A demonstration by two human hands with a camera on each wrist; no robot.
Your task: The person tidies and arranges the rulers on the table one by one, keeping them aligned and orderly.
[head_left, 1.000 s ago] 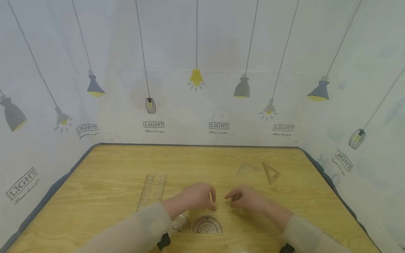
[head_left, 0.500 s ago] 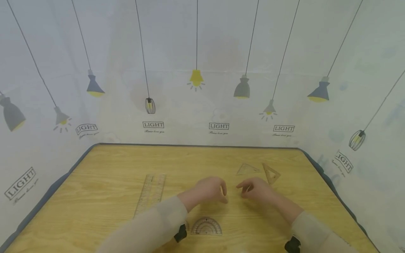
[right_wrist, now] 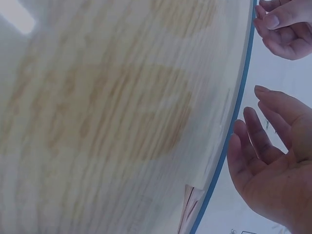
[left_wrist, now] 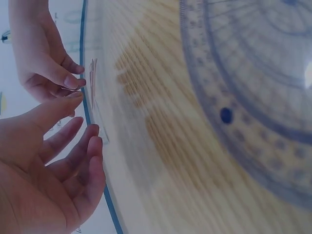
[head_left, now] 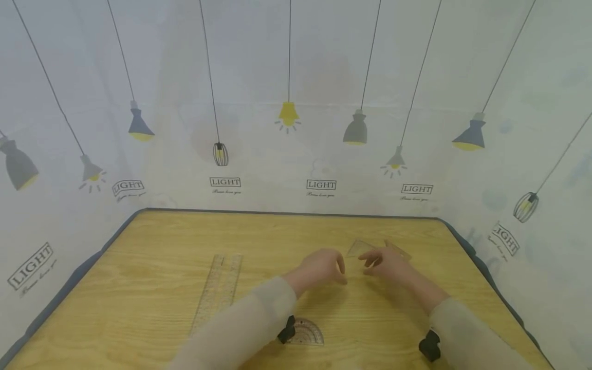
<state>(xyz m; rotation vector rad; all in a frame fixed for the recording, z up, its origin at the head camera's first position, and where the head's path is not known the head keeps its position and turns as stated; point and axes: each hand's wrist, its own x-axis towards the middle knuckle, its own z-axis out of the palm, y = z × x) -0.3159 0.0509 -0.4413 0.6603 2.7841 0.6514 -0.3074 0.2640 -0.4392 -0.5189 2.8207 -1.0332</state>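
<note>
My left hand (head_left: pixel 324 268) hovers over the middle of the table, fingers loosely bent and holding nothing. Close to its right, my right hand (head_left: pixel 388 264) is also in the air, relaxed and bare, as the right wrist view shows of its fingers (right_wrist: pixel 253 146). Just beyond it lies a clear set square (head_left: pixel 357 247), partly covered by the fingers. A brownish set square (head_left: pixel 401 252) is largely hidden behind the same hand. Nearer me, a clear protractor (head_left: pixel 311 331) lies beside the black wrist strap of my left arm; a protractor (left_wrist: pixel 219 78) looms large in the left wrist view.
Two clear rulers (head_left: pixel 208 295) lie side by side on the left of the wooden table (head_left: pixel 139 277), their near ends behind my left sleeve (head_left: pixel 245 324). A white wall sheet (head_left: pixel 259 154) printed with lamps surrounds the table's dark edge.
Both hands have moved forward and to the right, toward the set squares. My right hand now overlaps them in the head view. My left sleeve has come to cover the second protractor.
</note>
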